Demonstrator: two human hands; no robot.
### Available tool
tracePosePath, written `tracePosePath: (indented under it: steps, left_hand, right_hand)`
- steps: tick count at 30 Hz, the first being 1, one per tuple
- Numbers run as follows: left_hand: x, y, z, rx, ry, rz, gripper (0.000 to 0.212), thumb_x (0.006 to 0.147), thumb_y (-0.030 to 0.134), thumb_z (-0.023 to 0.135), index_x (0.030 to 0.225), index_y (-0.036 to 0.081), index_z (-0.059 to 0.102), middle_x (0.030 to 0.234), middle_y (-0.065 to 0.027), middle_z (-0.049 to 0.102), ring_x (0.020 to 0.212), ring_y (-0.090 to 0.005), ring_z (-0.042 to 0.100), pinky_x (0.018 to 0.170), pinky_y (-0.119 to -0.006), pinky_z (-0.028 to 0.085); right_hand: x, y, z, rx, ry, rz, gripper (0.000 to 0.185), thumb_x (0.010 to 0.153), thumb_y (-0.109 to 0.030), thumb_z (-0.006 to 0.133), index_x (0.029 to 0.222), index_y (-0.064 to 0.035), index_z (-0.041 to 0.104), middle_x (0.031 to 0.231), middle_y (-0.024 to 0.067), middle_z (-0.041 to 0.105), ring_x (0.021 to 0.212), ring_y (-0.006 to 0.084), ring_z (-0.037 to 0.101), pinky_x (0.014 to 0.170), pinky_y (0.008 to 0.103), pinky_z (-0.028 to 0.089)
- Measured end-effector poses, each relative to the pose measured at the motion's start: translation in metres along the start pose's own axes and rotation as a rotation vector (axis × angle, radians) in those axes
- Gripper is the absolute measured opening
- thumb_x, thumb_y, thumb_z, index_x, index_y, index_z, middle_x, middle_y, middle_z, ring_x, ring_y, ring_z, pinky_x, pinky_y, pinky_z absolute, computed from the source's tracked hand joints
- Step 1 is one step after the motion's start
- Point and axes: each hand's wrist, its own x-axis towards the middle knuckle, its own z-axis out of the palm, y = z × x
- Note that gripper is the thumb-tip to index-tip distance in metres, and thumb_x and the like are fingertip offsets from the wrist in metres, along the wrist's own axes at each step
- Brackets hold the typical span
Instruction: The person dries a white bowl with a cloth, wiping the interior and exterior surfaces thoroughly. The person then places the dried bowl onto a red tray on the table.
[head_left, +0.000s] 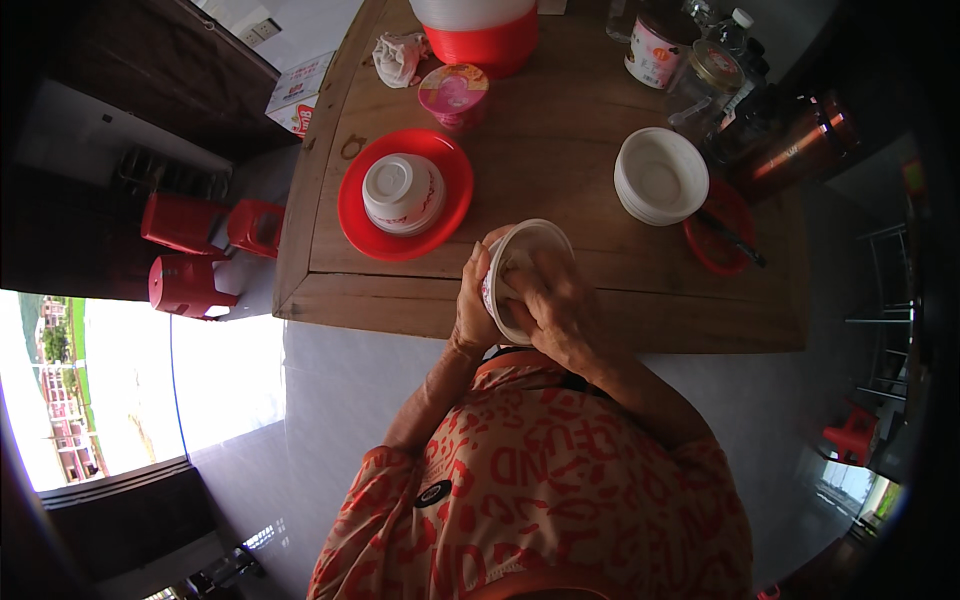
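Note:
My left hand (475, 300) grips a white bowl (551, 234) with printed markings on its outside, tilted above the table's front edge. The fingers of my right hand (553, 304) reach into this bowl; something pale, possibly a cloth, shows beneath them, but what they hold is unclear. To the left, upside-down white bowls (405, 191), apparently stacked, rest on a red plastic plate (457, 180). On the right stands an upright stack of white bowls (661, 178).
Behind the plate are a pink lidded cup (454, 99), a crumpled cloth (396, 60) and a red-and-white container (480, 45). A red dish (712, 255) with a black-handled utensil (731, 238), a glass jar (701, 90) and a copper-coloured flask (799, 146) occupy the table's (540, 165) right side.

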Motion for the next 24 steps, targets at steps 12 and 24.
tracePosePath:
  steps: [12, 24]
  left_hand:
    - [-0.003, -0.004, 0.000, 0.083, -0.040, 0.022, 0.049, 0.100, 0.041, 0.027, 0.123, 0.003, 0.047, 0.117, -0.0099, 0.055, 0.108, -0.0206, 0.052, 0.098, -0.035, 0.039]
    - [-0.003, -0.002, -0.009, -0.006, -0.037, -0.059, 0.050, 0.098, 0.042, 0.036, 0.123, 0.001, 0.048, 0.118, -0.0115, 0.054, 0.109, -0.0203, 0.053, 0.096, -0.034, 0.042]
  right_hand:
    - [0.010, 0.001, -0.001, 0.122, 0.181, 0.029, 0.035, 0.074, -0.007, 0.071, 0.107, -0.0099, 0.060, 0.111, 0.0150, 0.052, 0.105, 0.0357, 0.052, 0.085, 0.0429, 0.050]
    - [-0.006, 0.024, -0.019, 0.141, -0.409, 0.080, 0.029, 0.076, -0.005, 0.066, 0.105, -0.0087, 0.064, 0.104, 0.0159, 0.058, 0.091, 0.0354, 0.061, 0.074, 0.0415, 0.053]
